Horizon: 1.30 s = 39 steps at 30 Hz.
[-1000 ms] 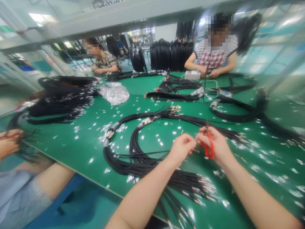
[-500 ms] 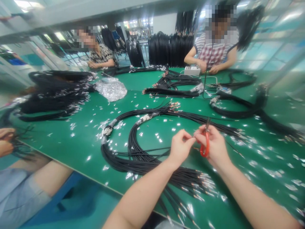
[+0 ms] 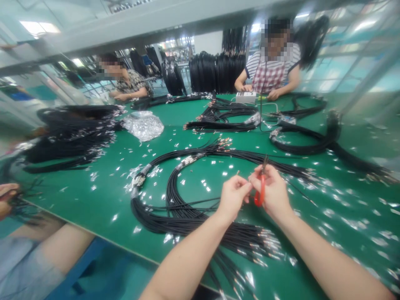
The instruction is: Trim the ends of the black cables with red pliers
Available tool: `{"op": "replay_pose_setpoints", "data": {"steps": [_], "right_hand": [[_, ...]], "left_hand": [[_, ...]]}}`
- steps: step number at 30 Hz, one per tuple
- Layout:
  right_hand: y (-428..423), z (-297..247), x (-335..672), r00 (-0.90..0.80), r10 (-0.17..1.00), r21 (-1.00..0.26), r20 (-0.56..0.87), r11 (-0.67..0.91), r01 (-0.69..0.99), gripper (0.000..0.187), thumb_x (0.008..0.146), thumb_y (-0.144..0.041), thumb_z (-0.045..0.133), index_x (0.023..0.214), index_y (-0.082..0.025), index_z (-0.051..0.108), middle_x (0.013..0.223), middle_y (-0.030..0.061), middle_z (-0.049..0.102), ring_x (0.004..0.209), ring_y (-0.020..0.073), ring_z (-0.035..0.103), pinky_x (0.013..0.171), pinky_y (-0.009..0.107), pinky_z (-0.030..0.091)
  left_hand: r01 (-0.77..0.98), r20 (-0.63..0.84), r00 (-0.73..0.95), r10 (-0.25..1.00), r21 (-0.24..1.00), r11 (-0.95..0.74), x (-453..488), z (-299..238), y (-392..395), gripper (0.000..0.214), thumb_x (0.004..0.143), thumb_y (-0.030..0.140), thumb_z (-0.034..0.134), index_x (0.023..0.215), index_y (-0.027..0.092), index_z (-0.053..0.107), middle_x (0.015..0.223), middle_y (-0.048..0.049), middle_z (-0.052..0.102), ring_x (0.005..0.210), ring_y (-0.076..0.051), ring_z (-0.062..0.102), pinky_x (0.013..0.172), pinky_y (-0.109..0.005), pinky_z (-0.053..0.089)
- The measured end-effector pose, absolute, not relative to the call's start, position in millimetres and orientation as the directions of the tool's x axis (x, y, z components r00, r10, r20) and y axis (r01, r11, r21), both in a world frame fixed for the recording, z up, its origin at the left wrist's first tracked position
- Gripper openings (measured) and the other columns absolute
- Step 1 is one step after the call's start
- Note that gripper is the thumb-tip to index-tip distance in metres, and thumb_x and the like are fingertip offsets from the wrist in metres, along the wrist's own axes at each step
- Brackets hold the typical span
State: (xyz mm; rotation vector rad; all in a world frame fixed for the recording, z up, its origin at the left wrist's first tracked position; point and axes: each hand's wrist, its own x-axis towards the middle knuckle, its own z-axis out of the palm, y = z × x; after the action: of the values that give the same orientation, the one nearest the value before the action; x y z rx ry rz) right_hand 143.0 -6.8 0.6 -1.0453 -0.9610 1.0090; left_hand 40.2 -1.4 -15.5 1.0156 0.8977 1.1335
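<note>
My left hand (image 3: 233,196) is closed in a pinch on a thin black cable (image 3: 200,201), whose coppery tip pokes up just above the fingers. Red-handled scissors (image 3: 260,192) sit in my right hand (image 3: 274,189), blades pointing up and away. The fingertips of both hands meet, and whatever lies between them is too small to make out. Under and around my forearms lies a curved bundle of black cables (image 3: 156,218), with pale and coppery ends fanned toward me. A second bundle (image 3: 175,187) curves inside it.
Scraps of clear film litter the green table (image 3: 103,208). A crumpled clear plastic bag (image 3: 143,126) and a pile of black cables (image 3: 71,137) lie to the left. More bundles (image 3: 300,143) lie right. Two co-workers sit across, one beside a white box (image 3: 246,97); another person's hand shows far left.
The view has shifted slightly. My hands stay together, and a coppery cable tip now shows above my left fingers. Across the table, a co-worker's hands have moved apart near the white box.
</note>
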Motion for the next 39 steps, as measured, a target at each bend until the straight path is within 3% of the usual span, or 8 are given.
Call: {"op": "replay_pose_setpoints", "data": {"steps": [10, 17, 24, 29, 33, 36, 39], "right_hand": [[-4, 3, 145, 0.168, 0.984, -0.94, 0.061, 0.113, -0.321, 0.03, 0.064, -0.025, 0.071, 0.083, -0.022, 0.049, 0.064, -0.0064, 0.053, 0.044, 0.0083, 0.051, 0.043, 0.023, 0.044], [-4, 6, 152, 0.114, 0.991, -0.951, 0.069, 0.1, -0.293, 0.029, 0.061, -0.023, 0.074, 0.082, -0.021, 0.054, 0.068, -0.004, 0.058, 0.058, 0.0108, 0.056, 0.057, 0.026, 0.046], [-4, 7, 155, 0.073, 0.996, -0.949, 0.058, 0.077, -0.306, 0.028, 0.06, -0.022, 0.073, 0.081, -0.021, 0.054, 0.065, -0.0045, 0.057, 0.054, 0.0099, 0.052, 0.054, 0.025, 0.043], [-4, 8, 148, 0.092, 0.995, -0.932, 0.033, 0.063, -0.356, 0.027, 0.06, -0.02, 0.07, 0.079, -0.021, 0.051, 0.063, -0.0054, 0.054, 0.056, 0.0096, 0.051, 0.054, 0.023, 0.042], [-3, 5, 146, 0.145, 0.989, -0.936, 0.034, 0.082, -0.343, 0.027, 0.06, -0.023, 0.07, 0.08, -0.021, 0.052, 0.065, -0.0051, 0.053, 0.055, 0.0099, 0.05, 0.053, 0.023, 0.04], [-2, 2, 147, 0.192, 0.98, -0.946, 0.049, 0.107, -0.306, 0.028, 0.061, -0.025, 0.07, 0.082, -0.021, 0.052, 0.066, -0.0043, 0.053, 0.057, 0.0106, 0.05, 0.053, 0.023, 0.039], [-1, 1, 146, 0.204, 0.976, -0.948, 0.071, 0.13, -0.291, 0.026, 0.061, -0.023, 0.068, 0.082, -0.021, 0.053, 0.067, -0.0038, 0.053, 0.059, 0.011, 0.05, 0.055, 0.023, 0.04]], "left_hand": [[-0.303, -0.111, 0.302, 0.947, 0.93, 0.206, 34, -10, 1, 0.02, 0.069, 0.031, 0.061, 0.066, 0.013, 0.054, 0.058, 0.0003, 0.054, 0.049, -0.007, 0.047, 0.044, -0.019, 0.034], [-0.266, -0.125, 0.375, 0.918, 0.935, 0.236, 28, -6, 3, 0.023, 0.07, 0.035, 0.06, 0.066, 0.014, 0.052, 0.056, 0.0024, 0.047, 0.047, -0.005, 0.039, 0.043, -0.018, 0.026], [-0.338, -0.154, 0.616, 0.773, 0.834, 0.436, 21, -4, 11, 0.028, 0.068, 0.037, 0.062, 0.063, 0.014, 0.047, 0.051, 0.0048, 0.037, 0.04, -0.004, 0.03, 0.041, -0.02, 0.017], [-0.333, -0.177, 0.677, 0.714, 0.792, 0.512, 22, -7, 14, 0.032, 0.068, 0.038, 0.062, 0.06, 0.015, 0.043, 0.05, 0.0062, 0.032, 0.038, -0.003, 0.026, 0.04, -0.019, 0.016], [-0.299, -0.18, 0.507, 0.843, 0.88, 0.368, 27, -9, 10, 0.029, 0.066, 0.039, 0.064, 0.066, 0.015, 0.046, 0.053, 0.0051, 0.039, 0.04, -0.003, 0.031, 0.04, -0.018, 0.02], [-0.204, -0.062, 0.268, 0.962, 0.972, 0.119, 31, -11, 6, 0.026, 0.065, 0.035, 0.066, 0.075, 0.017, 0.051, 0.056, 0.0055, 0.044, 0.042, -0.004, 0.034, 0.04, -0.018, 0.025], [-0.103, -0.004, 0.156, 0.988, 0.995, 0.02, 35, -14, 1, 0.02, 0.069, 0.034, 0.062, 0.074, 0.017, 0.052, 0.056, 0.0054, 0.044, 0.044, -0.005, 0.035, 0.042, -0.018, 0.027]]}}
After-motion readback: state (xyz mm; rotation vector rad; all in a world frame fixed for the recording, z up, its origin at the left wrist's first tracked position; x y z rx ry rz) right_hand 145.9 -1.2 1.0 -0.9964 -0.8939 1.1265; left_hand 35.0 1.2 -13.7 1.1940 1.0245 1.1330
